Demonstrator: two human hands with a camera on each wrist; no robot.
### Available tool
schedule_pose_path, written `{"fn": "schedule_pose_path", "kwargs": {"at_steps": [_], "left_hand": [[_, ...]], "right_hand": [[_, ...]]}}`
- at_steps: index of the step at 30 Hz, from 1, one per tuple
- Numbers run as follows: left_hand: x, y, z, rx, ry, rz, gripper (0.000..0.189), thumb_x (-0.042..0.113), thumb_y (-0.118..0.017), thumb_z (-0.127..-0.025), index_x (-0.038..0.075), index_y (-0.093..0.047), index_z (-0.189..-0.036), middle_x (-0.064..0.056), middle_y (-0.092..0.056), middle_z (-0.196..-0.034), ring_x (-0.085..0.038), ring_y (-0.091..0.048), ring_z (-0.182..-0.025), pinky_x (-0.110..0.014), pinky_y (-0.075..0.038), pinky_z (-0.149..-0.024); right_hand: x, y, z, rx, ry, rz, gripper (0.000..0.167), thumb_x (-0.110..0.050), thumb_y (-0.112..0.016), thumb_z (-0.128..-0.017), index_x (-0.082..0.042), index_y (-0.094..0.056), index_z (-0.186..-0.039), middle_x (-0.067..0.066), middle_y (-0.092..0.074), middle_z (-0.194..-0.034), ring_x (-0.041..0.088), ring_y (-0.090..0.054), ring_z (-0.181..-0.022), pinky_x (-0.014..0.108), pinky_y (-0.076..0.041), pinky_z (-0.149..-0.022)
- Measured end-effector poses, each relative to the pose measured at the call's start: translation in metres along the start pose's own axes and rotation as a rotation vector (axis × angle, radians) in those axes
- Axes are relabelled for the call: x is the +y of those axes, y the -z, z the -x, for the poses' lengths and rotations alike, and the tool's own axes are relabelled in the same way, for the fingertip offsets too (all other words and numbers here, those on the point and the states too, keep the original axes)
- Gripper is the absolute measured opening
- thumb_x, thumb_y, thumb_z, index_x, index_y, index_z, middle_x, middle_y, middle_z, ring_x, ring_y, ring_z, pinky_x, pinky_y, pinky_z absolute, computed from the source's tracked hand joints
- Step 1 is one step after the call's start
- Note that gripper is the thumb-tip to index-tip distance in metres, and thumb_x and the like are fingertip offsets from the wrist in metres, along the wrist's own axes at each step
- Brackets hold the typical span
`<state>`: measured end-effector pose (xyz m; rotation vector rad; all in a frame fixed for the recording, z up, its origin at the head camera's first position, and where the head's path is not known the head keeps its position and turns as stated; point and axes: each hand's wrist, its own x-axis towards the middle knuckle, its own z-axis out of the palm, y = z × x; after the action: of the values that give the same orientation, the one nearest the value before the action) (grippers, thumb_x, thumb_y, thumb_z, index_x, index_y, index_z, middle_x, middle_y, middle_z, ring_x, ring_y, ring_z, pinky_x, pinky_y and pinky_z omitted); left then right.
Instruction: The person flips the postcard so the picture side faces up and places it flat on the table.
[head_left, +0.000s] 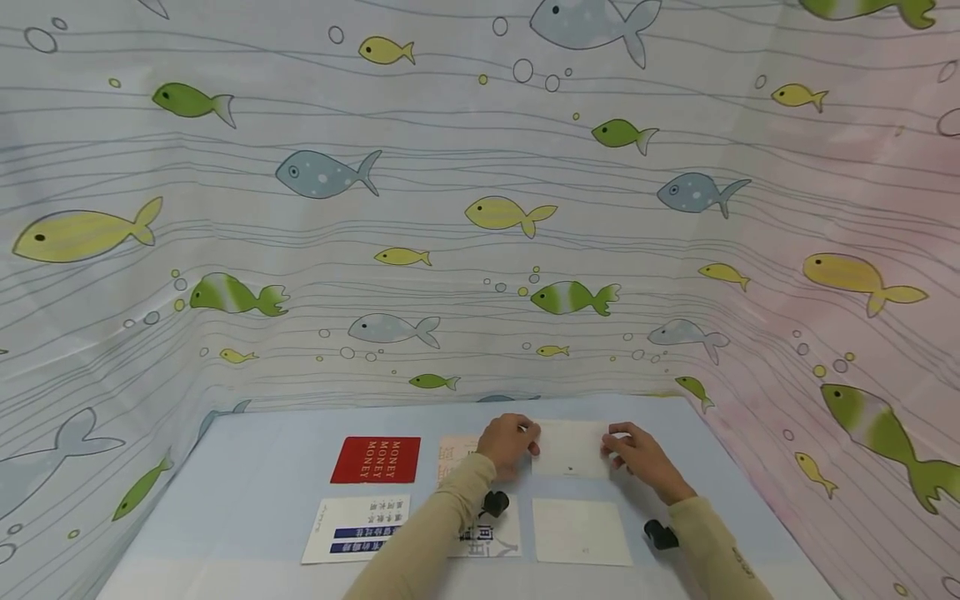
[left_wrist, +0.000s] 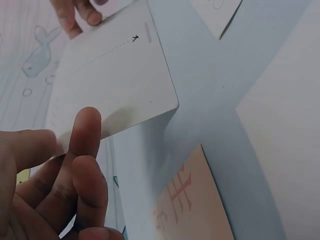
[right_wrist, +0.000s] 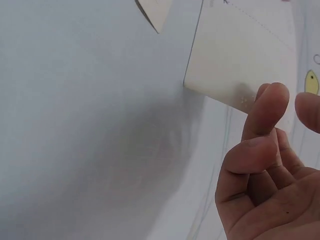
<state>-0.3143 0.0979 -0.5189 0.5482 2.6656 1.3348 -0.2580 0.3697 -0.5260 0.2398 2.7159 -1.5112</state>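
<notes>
A white card (head_left: 572,448) with a small black mark and a fine dotted line, seen in all three views, is held between my two hands, raised off the table and tilted. My left hand (head_left: 512,442) holds its left edge; in the left wrist view, the thumb and curled fingers (left_wrist: 86,132) are at that edge. At the opposite edge, my right hand (head_left: 641,457) holds with bent fingers (right_wrist: 270,107). Partly behind the left hand and forearm lies a peach card (head_left: 452,457) with pale lettering. Another white card (head_left: 581,533) rests in front of the held one.
To the left lie a red card (head_left: 378,460) lettered MONEY and a white card with blue bars (head_left: 352,529). A card with purple-grey characters (head_left: 502,533) is partly covered by the left sleeve. A fish-patterned curtain (head_left: 465,167) surrounds the pale table (head_left: 247,467).
</notes>
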Motion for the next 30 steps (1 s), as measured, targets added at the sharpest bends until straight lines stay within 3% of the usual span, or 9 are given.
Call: {"fn": "schedule_pose_path", "kwargs": {"at_steps": [6, 10, 15, 20, 25, 30], "left_hand": [[-0.002, 0.006, 0.002, 0.003, 0.0, 0.007, 0.045, 0.049, -0.05, -0.104, 0.013, -0.075, -0.103, 0.008, -0.071, -0.07, -0.01, -0.055, -0.067, -0.034, -0.043, -0.071], [0.0, 0.009, 0.004, 0.017, -0.024, -0.008, 0.046, 0.052, -0.05, -0.103, 0.013, -0.075, -0.1, 0.009, -0.07, -0.069, -0.01, -0.053, -0.065, -0.031, -0.041, -0.065], [0.004, 0.013, 0.01, -0.005, -0.073, -0.034, 0.047, 0.053, -0.052, -0.102, 0.013, -0.077, -0.102, 0.01, -0.071, -0.074, -0.006, -0.057, -0.071, -0.032, -0.046, -0.071], [0.009, 0.016, 0.015, -0.032, -0.113, -0.054, 0.041, 0.05, -0.054, -0.102, 0.016, -0.077, -0.104, 0.01, -0.072, -0.08, -0.004, -0.059, -0.074, -0.032, -0.049, -0.071], [0.012, 0.018, 0.022, -0.055, -0.098, -0.094, 0.042, 0.053, -0.06, -0.098, 0.017, -0.077, -0.109, 0.011, -0.07, -0.087, -0.004, -0.06, -0.076, -0.031, -0.051, -0.072], [0.011, 0.017, 0.026, -0.103, -0.082, -0.143, 0.041, 0.057, -0.065, -0.093, 0.021, -0.078, -0.108, 0.014, -0.068, -0.091, -0.004, -0.059, -0.08, -0.031, -0.05, -0.072]], "right_hand": [[-0.01, 0.002, 0.004, -0.001, 0.045, 0.017, 0.042, -0.033, -0.061, -0.103, -0.004, -0.055, -0.132, 0.007, -0.072, -0.104, 0.02, -0.064, -0.081, 0.035, -0.047, -0.069], [-0.015, 0.004, 0.008, 0.015, 0.092, 0.058, 0.041, -0.035, -0.061, -0.102, -0.004, -0.057, -0.129, 0.006, -0.072, -0.105, 0.019, -0.065, -0.082, 0.036, -0.046, -0.07], [-0.016, 0.004, 0.012, 0.047, 0.106, 0.085, 0.038, -0.035, -0.062, -0.102, -0.007, -0.059, -0.127, 0.007, -0.072, -0.109, 0.018, -0.066, -0.085, 0.037, -0.046, -0.072], [-0.013, 0.008, 0.017, 0.058, 0.121, 0.075, 0.044, -0.044, -0.063, -0.1, -0.009, -0.061, -0.126, 0.008, -0.071, -0.113, 0.018, -0.066, -0.086, 0.037, -0.047, -0.072], [-0.004, 0.013, 0.018, 0.044, 0.182, 0.072, 0.046, -0.047, -0.063, -0.099, -0.008, -0.065, -0.124, 0.009, -0.071, -0.113, 0.019, -0.065, -0.085, 0.036, -0.045, -0.075], [0.003, 0.015, 0.021, 0.029, 0.162, 0.113, 0.045, -0.046, -0.066, -0.098, -0.009, -0.067, -0.124, 0.006, -0.071, -0.11, 0.017, -0.063, -0.085, 0.035, -0.044, -0.077]]}}
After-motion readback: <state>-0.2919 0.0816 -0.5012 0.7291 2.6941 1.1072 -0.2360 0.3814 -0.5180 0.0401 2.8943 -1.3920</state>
